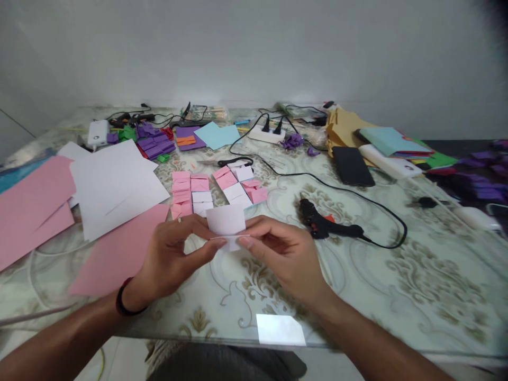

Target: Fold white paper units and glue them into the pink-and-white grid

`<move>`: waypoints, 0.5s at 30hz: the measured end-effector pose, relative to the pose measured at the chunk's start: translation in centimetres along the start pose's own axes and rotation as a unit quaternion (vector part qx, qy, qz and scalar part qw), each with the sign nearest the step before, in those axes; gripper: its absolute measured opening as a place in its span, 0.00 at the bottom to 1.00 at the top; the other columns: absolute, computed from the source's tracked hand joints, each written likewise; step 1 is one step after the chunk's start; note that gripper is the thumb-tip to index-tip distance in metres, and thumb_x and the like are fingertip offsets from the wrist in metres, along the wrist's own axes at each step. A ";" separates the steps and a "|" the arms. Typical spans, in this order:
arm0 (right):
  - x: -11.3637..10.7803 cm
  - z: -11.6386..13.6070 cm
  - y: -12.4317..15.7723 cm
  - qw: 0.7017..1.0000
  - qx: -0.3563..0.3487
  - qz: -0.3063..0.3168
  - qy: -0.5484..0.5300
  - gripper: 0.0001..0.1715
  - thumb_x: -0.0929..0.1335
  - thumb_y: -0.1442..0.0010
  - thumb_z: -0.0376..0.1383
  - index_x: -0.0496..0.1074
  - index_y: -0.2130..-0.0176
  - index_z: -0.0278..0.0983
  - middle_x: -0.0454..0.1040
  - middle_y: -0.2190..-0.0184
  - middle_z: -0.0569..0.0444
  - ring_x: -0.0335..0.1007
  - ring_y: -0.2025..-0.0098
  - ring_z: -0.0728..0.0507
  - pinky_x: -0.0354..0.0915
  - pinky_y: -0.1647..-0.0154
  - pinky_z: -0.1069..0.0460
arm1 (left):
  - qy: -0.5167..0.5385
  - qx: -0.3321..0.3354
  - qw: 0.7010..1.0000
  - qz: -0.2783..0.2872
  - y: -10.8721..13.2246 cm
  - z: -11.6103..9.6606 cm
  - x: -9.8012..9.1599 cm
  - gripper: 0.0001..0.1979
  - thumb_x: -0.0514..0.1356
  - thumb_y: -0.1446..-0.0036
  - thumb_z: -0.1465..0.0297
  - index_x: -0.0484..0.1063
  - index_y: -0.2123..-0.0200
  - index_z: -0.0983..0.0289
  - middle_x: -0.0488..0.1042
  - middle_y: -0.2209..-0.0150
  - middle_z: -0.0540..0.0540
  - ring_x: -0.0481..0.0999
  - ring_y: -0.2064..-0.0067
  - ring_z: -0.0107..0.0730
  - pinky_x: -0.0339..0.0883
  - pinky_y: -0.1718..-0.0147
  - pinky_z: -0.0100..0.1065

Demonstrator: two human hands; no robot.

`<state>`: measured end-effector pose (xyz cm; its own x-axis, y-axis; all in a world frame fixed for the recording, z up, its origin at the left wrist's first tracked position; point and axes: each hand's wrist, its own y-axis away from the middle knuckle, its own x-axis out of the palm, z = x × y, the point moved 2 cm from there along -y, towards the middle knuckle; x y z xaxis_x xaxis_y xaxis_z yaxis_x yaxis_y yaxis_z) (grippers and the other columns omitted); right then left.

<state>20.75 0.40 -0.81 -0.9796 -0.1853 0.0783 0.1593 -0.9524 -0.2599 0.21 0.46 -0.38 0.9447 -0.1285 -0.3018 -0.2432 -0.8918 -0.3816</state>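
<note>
Both hands hold a small white paper piece (227, 222) above the table, folded along a crease at its lower edge. My left hand (174, 254) pinches its left side with thumb and fingers closed; a dark band is on that wrist. My right hand (283, 251) pinches the right side of the same paper. Just beyond the hands lie rows of folded pink and white paper units (216, 189) on the table.
Pink sheets (29, 206) and white sheets (115, 182) lie at left. A black glue gun (323, 225) with its cord lies right of the hands. A phone (352, 165), a power strip (266, 133), purple paper pieces (153, 143) and coloured paper stacks (392, 143) sit farther back. A white scrap (280, 329) lies at the near edge.
</note>
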 end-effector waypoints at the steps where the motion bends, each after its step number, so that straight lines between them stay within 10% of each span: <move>1: 0.0 -0.1 0.0 1.000 0.003 -0.004 -0.004 0.05 0.77 0.40 0.31 0.82 0.68 0.41 0.84 0.66 0.56 0.80 0.64 0.47 0.75 0.60 0.52 | 0.011 -0.009 1.000 0.002 0.0 0.1 0.1 0.04 0.71 0.39 0.72 0.81 0.65 0.58 0.82 0.68 0.49 0.77 0.68 0.30 0.68 0.67 0.31; 15: 0.2 -0.6 0.2 0.996 0.065 -0.053 -0.018 0.10 0.78 0.44 0.36 0.76 0.72 0.40 0.79 0.72 0.57 0.74 0.71 0.48 0.72 0.68 0.52 | 0.061 -0.083 0.994 -0.022 0.0 0.1 0.5 0.07 0.71 0.40 0.70 0.79 0.70 0.62 0.81 0.70 0.51 0.75 0.69 0.28 0.68 0.69 0.30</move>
<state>20.54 0.37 -1.43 -0.9870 -0.0884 0.1343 0.0722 -0.9900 -0.1209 0.67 0.41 -0.59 0.9759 -0.1303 -0.1753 -0.1707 -0.9557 -0.2397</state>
